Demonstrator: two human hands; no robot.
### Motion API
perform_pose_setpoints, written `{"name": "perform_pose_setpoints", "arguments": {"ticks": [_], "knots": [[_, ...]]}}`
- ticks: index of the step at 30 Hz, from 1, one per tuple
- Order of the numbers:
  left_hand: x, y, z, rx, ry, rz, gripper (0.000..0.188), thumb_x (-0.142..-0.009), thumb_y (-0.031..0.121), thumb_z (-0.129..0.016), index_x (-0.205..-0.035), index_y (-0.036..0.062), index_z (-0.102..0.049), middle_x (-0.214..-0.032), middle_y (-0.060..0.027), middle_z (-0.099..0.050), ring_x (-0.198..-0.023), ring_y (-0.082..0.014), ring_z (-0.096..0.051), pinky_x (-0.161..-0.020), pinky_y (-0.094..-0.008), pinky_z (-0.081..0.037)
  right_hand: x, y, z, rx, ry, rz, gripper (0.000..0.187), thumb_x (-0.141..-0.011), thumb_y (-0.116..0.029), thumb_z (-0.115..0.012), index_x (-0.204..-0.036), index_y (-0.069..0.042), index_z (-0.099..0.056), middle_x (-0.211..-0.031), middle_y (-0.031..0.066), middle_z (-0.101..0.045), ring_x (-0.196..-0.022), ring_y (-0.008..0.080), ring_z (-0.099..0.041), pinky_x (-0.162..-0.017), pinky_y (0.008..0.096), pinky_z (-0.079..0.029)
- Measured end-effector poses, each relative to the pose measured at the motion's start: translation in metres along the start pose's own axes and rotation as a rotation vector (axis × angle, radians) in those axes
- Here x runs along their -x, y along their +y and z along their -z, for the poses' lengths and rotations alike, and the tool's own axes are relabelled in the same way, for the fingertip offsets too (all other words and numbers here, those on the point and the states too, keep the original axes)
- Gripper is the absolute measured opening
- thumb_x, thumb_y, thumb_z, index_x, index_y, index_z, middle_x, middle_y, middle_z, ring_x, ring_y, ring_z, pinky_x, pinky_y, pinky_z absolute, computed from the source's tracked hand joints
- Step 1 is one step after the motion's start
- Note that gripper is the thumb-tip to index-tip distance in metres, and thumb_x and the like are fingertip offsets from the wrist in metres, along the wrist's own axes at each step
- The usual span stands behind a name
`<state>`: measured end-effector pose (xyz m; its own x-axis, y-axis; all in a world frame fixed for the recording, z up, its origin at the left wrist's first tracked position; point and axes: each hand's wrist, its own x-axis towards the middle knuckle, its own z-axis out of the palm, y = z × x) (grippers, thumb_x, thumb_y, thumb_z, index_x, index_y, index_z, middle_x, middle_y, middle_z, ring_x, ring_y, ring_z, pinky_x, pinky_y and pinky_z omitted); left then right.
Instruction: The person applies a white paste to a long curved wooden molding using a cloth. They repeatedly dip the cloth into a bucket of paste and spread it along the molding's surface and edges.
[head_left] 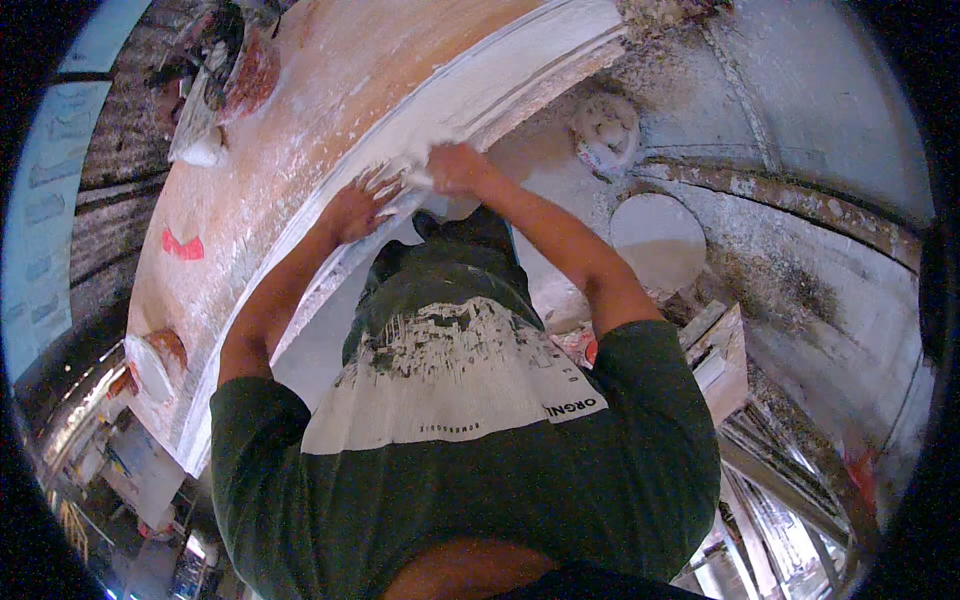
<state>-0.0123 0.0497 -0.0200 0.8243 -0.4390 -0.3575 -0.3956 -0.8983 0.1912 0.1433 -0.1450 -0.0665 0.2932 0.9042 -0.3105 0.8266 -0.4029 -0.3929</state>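
A long white strip, like a plaster moulding [505, 75], runs along the near edge of a brown work table [350, 60] smeared with white. My left hand [358, 208] rests on the strip, its fingers stretched out and coated in white paste. Just to its right, my right hand [458, 168] is closed at the strip's near edge. Something small and whitish shows by its fingertips, too blurred to make out. Both forearms reach forward over the table's edge.
A white bucket [606, 135] and a pale round disc [657, 240] are on the right, near a stained wall. On the table lie a red scrap [182, 245], a white-crusted container [155, 366] at the left, and a whitish bundle [203, 125] at the far left.
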Motion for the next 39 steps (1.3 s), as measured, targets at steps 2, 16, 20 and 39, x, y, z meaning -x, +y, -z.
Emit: {"name": "perform_pose_setpoints", "arguments": {"ticks": [2,16,20,39], "knots": [[-0.001,0.000,0.006,-0.021,-0.003,-0.025,0.058,-0.092,0.042,-0.040,-0.141,0.0128,-0.032,-0.148,-0.0077,-0.028,-0.138,-0.0336,-0.020,-0.113,-0.0475,-0.018,0.012,0.000,0.002,0.021,0.101,0.060,0.025,-0.070,-0.024,-0.057,-0.077,-0.001,-0.064,-0.083,0.0180,-0.064,-0.080,0.0347,-0.064,-0.068,0.0464,-0.052],[-0.159,-0.006,0.055,0.051,0.102,-0.019,0.056,-0.092,0.044,-0.040,-0.141,0.0182,-0.034,-0.149,-0.0028,-0.027,-0.138,-0.0269,-0.022,-0.113,-0.0433,-0.018,0.042,0.204,0.090,0.170,0.193,-0.371,0.030,-0.073,-0.028,-0.056,-0.087,-0.002,-0.064,-0.103,0.0170,-0.061,-0.090,0.0332,-0.060,-0.081,0.0425,-0.049],[-0.228,-0.024,0.044,-0.028,0.388,-0.130,0.050,-0.088,0.045,-0.045,-0.134,0.0267,-0.045,-0.149,-0.0006,-0.028,-0.137,-0.0246,-0.024,-0.112,-0.0412,-0.023,0.019,0.315,0.078,0.261,0.237,-0.426,0.032,-0.075,-0.029,-0.058,-0.092,-0.002,-0.063,-0.104,0.0180,-0.061,-0.094,0.0347,-0.059,-0.083,0.0433,-0.047],[-0.060,0.051,0.150,0.912,0.590,1.160,0.082,-0.091,0.060,-0.032,-0.145,0.0043,-0.005,-0.100,-0.0305,-0.059,-0.094,-0.0459,-0.056,-0.090,-0.0521,-0.039,-0.058,-0.018,0.077,-0.483,-0.066,0.502,0.054,-0.072,-0.015,-0.065,-0.119,0.004,-0.048,-0.122,0.0196,-0.050,-0.111,0.0307,-0.049,-0.098,0.0398,-0.035]]}}
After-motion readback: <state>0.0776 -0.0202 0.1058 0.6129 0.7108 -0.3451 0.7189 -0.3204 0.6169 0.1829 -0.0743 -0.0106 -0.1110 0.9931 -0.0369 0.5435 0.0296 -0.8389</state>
